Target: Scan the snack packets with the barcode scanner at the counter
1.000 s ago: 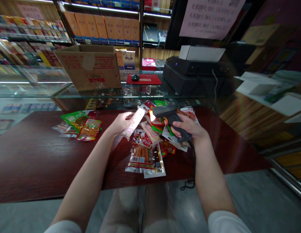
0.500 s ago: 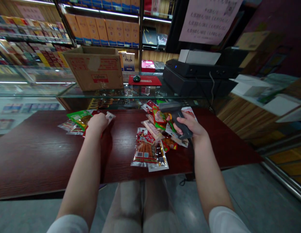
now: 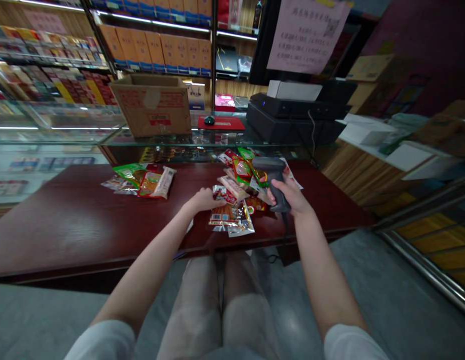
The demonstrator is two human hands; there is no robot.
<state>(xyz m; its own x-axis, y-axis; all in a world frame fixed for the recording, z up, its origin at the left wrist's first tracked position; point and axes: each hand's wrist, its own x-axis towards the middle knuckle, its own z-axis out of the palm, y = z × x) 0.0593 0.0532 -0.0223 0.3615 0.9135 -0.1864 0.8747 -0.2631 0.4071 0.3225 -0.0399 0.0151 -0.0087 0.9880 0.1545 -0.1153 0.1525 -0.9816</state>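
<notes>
My right hand [image 3: 290, 194] is wrapped around the grip of a dark grey barcode scanner [image 3: 278, 192], held above the right end of a pile of snack packets. My left hand [image 3: 203, 200] has its fingers curled at the left edge of a red and clear snack packet [image 3: 227, 215] at the pile's front, seemingly pinching it. A silver-edged packet [image 3: 243, 229] lies partly under that one. Behind are a pale long packet [image 3: 232, 187] and a green and red packet [image 3: 242, 170]. To the left lies a second group with a green packet [image 3: 131, 174], a red packet [image 3: 148, 184] and a pale packet [image 3: 165, 182].
A dark red wooden table [image 3: 86, 215] carries both groups. Behind it, a glass counter holds an open cardboard box [image 3: 153, 107], a mouse [image 3: 209, 120] on a red mat [image 3: 232, 123] and a black till machine [image 3: 292, 120]. The scanner's cable hangs near the table's front edge.
My left hand has let go at the left group, leaving a pale packet there, and has moved right to the front of the pile. The scanner stays in my right hand. The view has shifted slightly.
</notes>
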